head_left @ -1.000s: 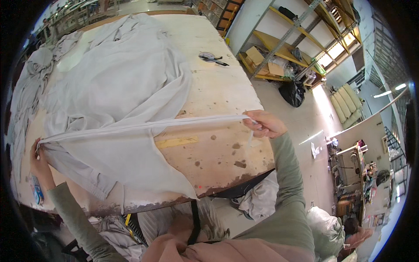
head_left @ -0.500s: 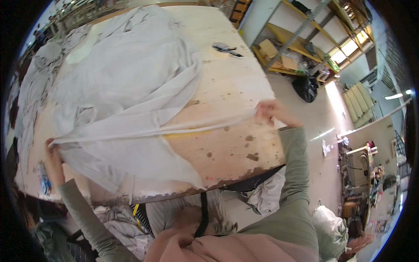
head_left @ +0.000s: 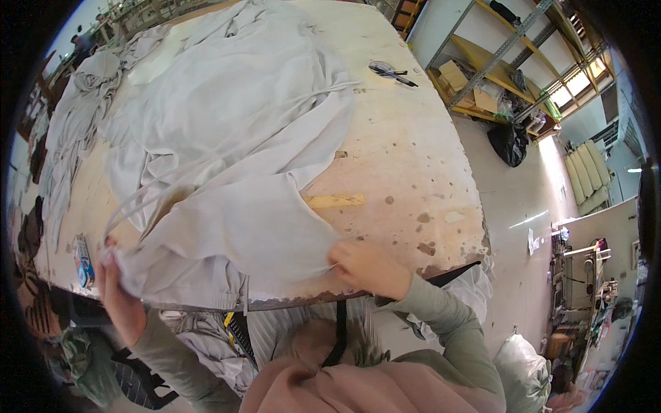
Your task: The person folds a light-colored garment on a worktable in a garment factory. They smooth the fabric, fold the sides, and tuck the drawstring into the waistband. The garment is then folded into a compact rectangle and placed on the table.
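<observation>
A large piece of light grey cloth (head_left: 234, 103) lies in loose folds across the wooden table. Its near part is a smoother panel (head_left: 255, 227) reaching almost to the table's front edge. My left hand (head_left: 118, 289) is closed on the left end of this panel, where the cloth bunches up. With finger and thumb together, my right hand (head_left: 368, 268) pinches the panel's right edge. A narrow grey cloth strip (head_left: 165, 179) curves loosely from near my left hand over the folds. Just right of the panel, a yellow strip (head_left: 337, 200) lies flat, partly covered by cloth.
Beside my left hand lies a small blue-and-white object (head_left: 84, 261). A pen and a round clear item (head_left: 392, 72) rest near the table's far right. Crumpled grey cloth (head_left: 82, 103) lines the left side. Metal shelving (head_left: 496, 62) and a black bag (head_left: 508, 143) stand beyond the table.
My right hand has come left and nearer, from the stretched strip to the panel's edge. The strip, taut before, now hangs slack. My left hand has moved a little nearer me. The view has shifted slightly.
</observation>
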The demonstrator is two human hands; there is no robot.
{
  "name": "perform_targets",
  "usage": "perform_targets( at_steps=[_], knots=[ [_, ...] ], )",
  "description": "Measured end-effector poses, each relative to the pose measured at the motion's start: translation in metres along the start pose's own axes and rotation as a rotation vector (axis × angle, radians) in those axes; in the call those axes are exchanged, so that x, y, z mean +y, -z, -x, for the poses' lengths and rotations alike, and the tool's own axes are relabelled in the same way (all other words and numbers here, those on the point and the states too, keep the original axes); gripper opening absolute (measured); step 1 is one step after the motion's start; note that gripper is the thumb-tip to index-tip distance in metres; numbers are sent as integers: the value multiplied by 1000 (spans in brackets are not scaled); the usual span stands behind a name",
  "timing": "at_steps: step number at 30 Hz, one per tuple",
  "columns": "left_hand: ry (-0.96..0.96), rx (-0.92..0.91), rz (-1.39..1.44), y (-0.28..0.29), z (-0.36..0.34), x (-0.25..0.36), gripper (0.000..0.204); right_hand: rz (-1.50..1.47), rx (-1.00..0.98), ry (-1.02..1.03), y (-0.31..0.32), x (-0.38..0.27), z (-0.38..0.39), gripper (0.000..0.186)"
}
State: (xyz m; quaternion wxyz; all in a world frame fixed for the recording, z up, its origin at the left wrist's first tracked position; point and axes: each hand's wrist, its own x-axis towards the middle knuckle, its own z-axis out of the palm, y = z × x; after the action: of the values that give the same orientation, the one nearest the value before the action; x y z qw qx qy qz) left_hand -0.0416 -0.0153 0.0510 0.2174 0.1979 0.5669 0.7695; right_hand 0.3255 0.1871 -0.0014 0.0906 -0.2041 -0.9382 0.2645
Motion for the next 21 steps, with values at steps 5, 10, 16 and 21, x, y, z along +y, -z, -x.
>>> perform_targets(
  at_steps=[5,10,16,21],
  knots=[
    [-58,119,-149,90,35,10,48,-114,38,-300,61,50,36,25],
    [-3,-145,-60,143,74,16,49,-657,54,-347,121,49,53,18],
    [110,186,79,166,69,2,50,-486,-389,-169,156,59,17,17],
    [220,178,-132,174,58,-15,46,-843,158,-384,101,100,-39,22]
  ],
)
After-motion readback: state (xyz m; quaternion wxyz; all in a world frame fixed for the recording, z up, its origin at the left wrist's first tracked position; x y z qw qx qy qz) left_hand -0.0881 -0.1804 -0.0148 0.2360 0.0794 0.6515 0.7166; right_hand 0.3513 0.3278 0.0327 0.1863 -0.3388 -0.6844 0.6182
